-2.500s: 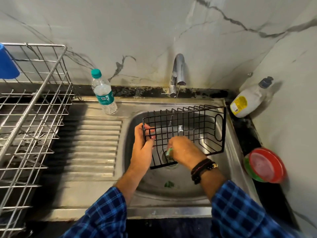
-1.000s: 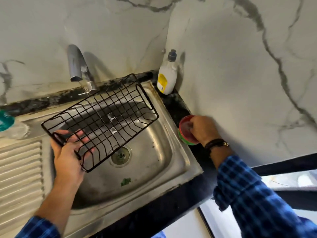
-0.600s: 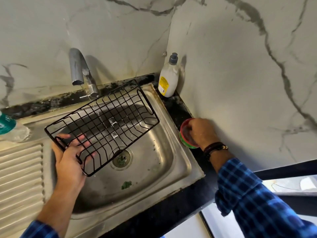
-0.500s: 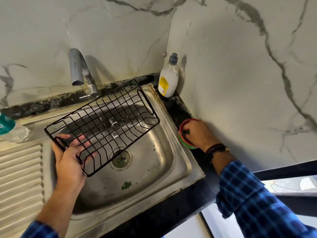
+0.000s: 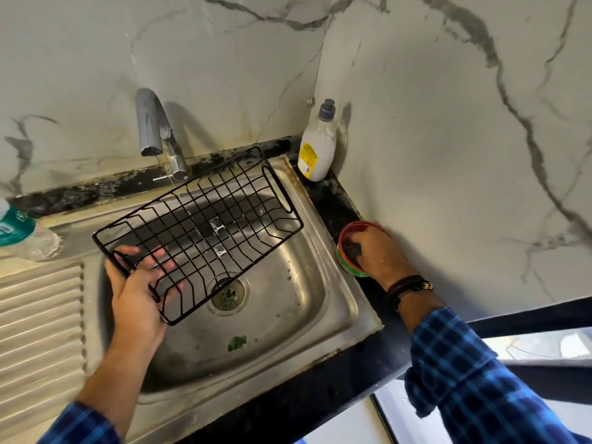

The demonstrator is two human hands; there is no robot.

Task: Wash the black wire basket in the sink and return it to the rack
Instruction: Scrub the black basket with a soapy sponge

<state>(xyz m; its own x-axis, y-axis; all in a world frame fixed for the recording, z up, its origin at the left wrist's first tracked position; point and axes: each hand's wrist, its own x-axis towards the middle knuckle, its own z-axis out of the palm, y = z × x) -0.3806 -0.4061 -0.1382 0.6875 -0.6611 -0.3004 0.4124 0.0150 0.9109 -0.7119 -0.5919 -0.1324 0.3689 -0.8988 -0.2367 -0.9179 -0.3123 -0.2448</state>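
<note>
Fingers [image 5: 128,251] of the left hand [image 5: 137,299] curl round the near-left short end of the black wire basket [image 5: 205,225], with the thumb over the end wire and the other fingers showing through the mesh from beneath. This hand alone holds the basket, which hangs tilted above the left and far part of the sink [image 5: 323,315]. Its long side runs from near-left to far-right, and its far-right handle end reaches toward the sink's far-right corner. A thin stream of water [image 5: 166,174] falls from the tap [image 5: 150,123] onto the basket's far edge.

Off the sink's right rim, on the black counter [image 5: 333,200], stands a small red and green tub [image 5: 347,269]. The right hand [image 5: 381,254] is bent down over it, fingers curled into its mouth and onto a dark pad [image 5: 352,249]. Whether they pinch the pad or only press on it cannot be told. Dark bands [image 5: 407,288] circle that wrist above a blue checked sleeve [image 5: 464,379].

A pale soap bottle [image 5: 317,149] stands upright in the far-right corner against the marble wall [image 5: 448,123]. A clear water bottle [image 5: 22,232] with a green label sits at the left edge, far of the ribbed drainboard [image 5: 38,315]. A green scrap [image 5: 237,342] lies on the sink floor near the drain [image 5: 228,294].
</note>
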